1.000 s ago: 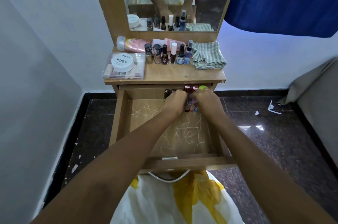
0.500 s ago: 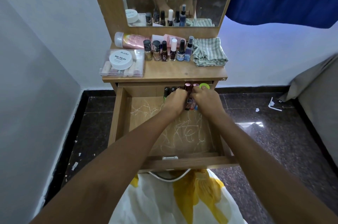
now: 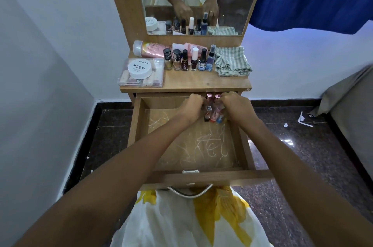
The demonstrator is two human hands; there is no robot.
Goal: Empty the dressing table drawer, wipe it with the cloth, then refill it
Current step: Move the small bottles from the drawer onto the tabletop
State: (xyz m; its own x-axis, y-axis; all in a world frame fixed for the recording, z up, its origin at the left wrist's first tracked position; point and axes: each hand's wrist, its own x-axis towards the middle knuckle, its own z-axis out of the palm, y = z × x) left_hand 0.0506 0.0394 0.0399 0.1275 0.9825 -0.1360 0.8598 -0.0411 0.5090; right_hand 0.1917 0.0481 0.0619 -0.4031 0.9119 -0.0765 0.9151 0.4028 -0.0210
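Tightened left hand and right hand, fingers curled, round last nail-polish bottles at far right of drawer; probably ready to lift out, finishing emptying.

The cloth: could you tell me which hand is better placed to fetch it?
Likely the right hand: the cloth lies on the tabletop directly beyond it, whereas the left hand would have to cross over. Both grip bottles.

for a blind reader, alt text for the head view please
The left hand and right hand grip a cluster of small bottles at the back of an open wooden drawer. A folded striped cloth and more bottles sit on the tabletop.
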